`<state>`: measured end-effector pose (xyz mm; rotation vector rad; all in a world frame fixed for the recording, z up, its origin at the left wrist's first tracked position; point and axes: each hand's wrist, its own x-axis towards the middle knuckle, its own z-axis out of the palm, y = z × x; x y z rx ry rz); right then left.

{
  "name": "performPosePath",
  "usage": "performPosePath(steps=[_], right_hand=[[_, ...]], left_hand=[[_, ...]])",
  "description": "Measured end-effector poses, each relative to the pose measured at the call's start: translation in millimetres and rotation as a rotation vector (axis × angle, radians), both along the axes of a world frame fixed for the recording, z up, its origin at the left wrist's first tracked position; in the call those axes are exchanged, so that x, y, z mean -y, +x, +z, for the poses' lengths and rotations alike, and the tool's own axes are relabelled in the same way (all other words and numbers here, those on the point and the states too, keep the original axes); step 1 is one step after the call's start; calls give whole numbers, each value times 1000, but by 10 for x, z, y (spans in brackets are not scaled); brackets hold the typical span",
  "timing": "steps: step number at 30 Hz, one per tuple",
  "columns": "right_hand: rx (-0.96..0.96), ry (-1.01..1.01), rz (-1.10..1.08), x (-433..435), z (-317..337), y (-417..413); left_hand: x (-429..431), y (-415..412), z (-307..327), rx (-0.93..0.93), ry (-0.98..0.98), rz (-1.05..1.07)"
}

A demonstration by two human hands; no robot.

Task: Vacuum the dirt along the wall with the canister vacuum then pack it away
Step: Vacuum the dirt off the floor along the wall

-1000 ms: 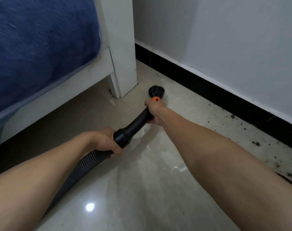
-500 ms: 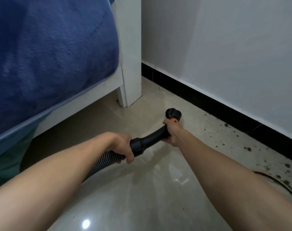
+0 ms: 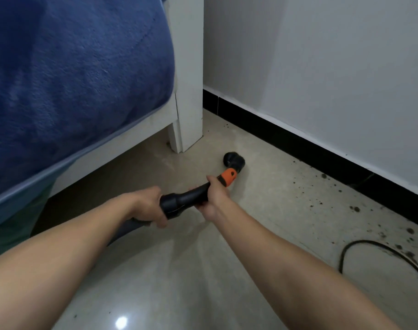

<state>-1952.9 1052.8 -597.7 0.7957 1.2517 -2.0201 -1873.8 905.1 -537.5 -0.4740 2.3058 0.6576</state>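
A black vacuum hose handle (image 3: 189,197) runs between my hands above the beige floor. My left hand (image 3: 147,207) grips its rear end where the ribbed hose (image 3: 127,231) joins. My right hand (image 3: 215,195) grips the front of the handle, just behind an orange collar (image 3: 228,177). The round black nozzle (image 3: 234,160) sits on the floor near the white bed leg (image 3: 186,129). Dark dirt specks (image 3: 353,208) lie scattered along the black skirting (image 3: 286,136) to the right of the nozzle.
A bed with a blue blanket (image 3: 72,79) fills the upper left, its white frame low over the floor. A black cable (image 3: 375,246) loops on the floor at the right. The white wall (image 3: 322,67) stands behind the skirting.
The handle has been drawn back toward me, and more of the orange collar shows past my right hand. The view has shifted, bringing the black cable into sight on the right.
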Motion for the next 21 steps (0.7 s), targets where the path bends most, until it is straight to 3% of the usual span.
performPosePath(steps=[5, 13, 16, 21], right_hand=[[-135, 137, -40, -149, 40, -757], [-230, 295, 104, 51, -49, -1717], [-264, 346, 155, 151, -107, -1878], [-277, 398, 222, 132, -223, -1865]], left_hand=[[-213, -512, -183, -291, 65, 39], [-288, -947, -546, -434, 188, 240], [-308, -1024, -645, -434, 203, 282], [-355, -1080, -677, -240, 226, 163]])
